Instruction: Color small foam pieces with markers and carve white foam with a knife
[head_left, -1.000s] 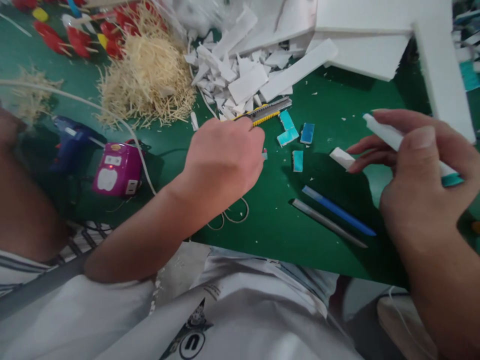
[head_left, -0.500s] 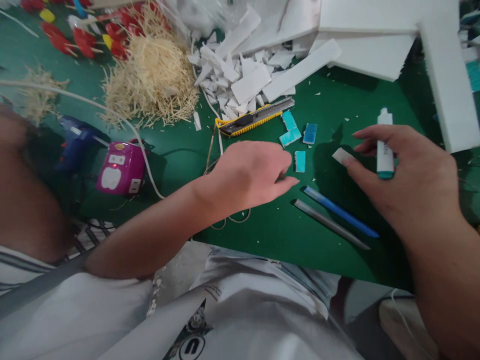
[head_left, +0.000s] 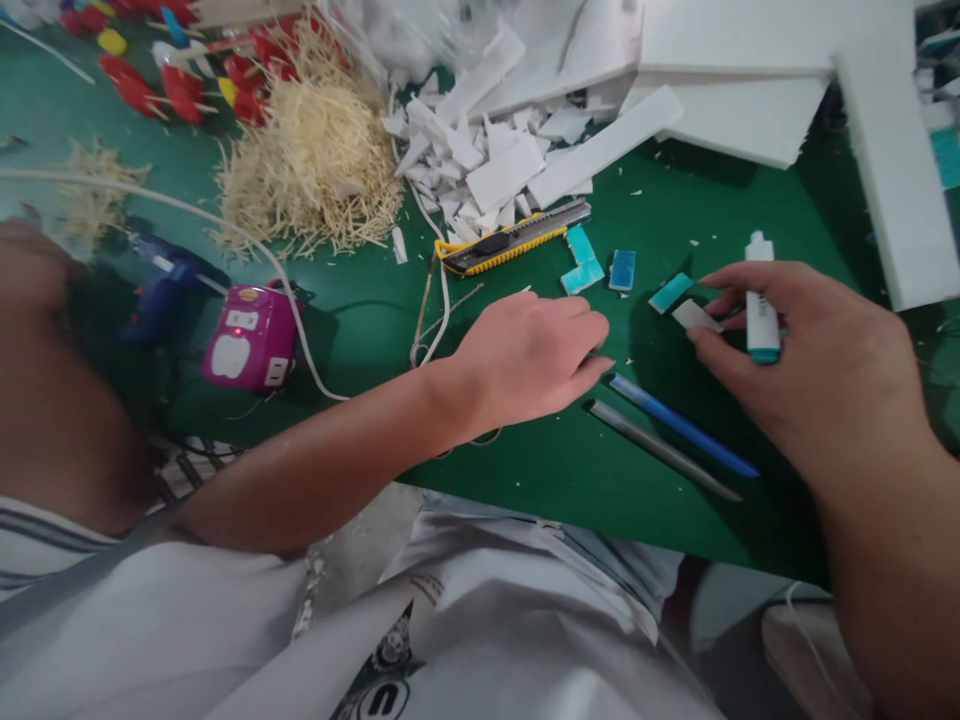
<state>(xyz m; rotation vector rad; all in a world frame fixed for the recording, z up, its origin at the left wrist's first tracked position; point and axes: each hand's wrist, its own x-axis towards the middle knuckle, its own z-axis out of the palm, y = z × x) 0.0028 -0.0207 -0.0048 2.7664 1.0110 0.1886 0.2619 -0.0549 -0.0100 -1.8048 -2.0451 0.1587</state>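
My right hand [head_left: 810, 350] holds a white marker [head_left: 760, 315] with a teal end cap in its curled fingers. At its thumb tip is a small white foam piece [head_left: 694, 316], and a teal-faced piece [head_left: 670, 293] is just beyond that. My left hand [head_left: 536, 350] hovers over the table's middle, fingers curled and thumb close to them; whatever they hold, if anything, is hidden. Beyond it are joined-looking teal pieces [head_left: 583, 262] and a blue piece [head_left: 622, 270]. A yellow utility knife [head_left: 514, 240] lies behind them. Nearer me rest a blue strip [head_left: 682, 424] and a grey strip [head_left: 660, 448].
White foam scraps [head_left: 502, 170] and large foam boards [head_left: 735, 110] fill the back. At left are wood shavings [head_left: 315, 160], a blue glue gun [head_left: 161, 285], a magenta power socket [head_left: 247, 335] with a white cable, and another person's arm [head_left: 67, 380]. Scissors lie partly under my left arm.
My left hand has shifted slightly right, and the teal piece by its fingertips no longer shows there. A teal piece now appears beside the white one at my right thumb.
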